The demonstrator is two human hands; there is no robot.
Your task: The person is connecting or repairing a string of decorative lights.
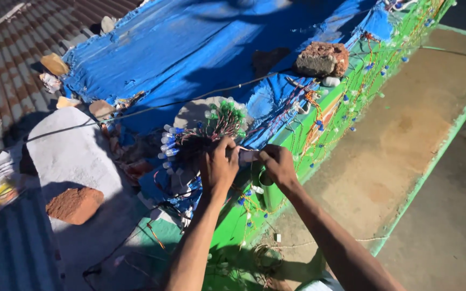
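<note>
Both my hands meet at the edge of a roof covered by a blue tarp point(190, 48). My left hand point(218, 168) and my right hand point(278, 164) pinch a small pale piece point(248, 156) between them, joined to thin wires. Just beyond my left hand lies a bundle of small bulb lights point(211, 129) with green and blue-white caps on red and dark wires. More strings of small lights point(341, 102) hang over the green painted roof edge point(276, 140) to the right.
A broken brick point(323, 58) weighs down the tarp at the back right. A red brick piece point(75, 204) lies on a grey slab point(68, 145) at left. Corrugated roofing point(6, 64) runs behind. Below right is a concrete ledge point(405, 140) with a green rim.
</note>
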